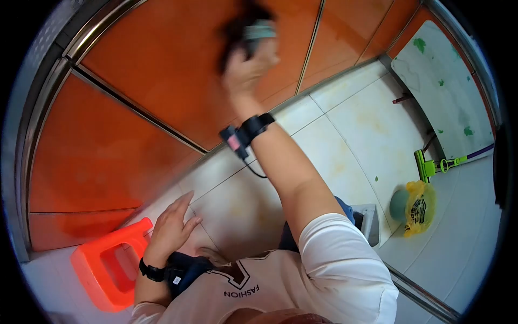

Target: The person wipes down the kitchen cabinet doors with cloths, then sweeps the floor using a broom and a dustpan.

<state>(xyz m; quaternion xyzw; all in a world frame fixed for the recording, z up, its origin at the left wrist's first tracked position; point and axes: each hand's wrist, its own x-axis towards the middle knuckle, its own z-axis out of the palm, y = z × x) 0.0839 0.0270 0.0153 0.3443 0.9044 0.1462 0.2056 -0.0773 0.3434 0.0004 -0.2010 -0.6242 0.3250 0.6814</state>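
Observation:
High against the orange cabinet door (pixel 156 70), my right hand (pixel 251 67) is closed on a dark, motion-blurred object with a teal band (pixel 260 30); its exact shape cannot be made out. A black strap with a small device and cable is on the right wrist. My left hand (pixel 174 224) is held low at the left with its fingers apart and nothing in them. Just beside and below it is a bright orange-red plastic stool (pixel 89 270) with an opening in its top.
White floor tiles (pixel 356 135) run below the cabinets. A white panel with green leaf prints (pixel 442 81) leans at the right. Near it are a green and purple squeegee mop (pixel 426 166) and a bin with a yellow bag (pixel 418 208). A grey container (pixel 369 224) stands beside my body.

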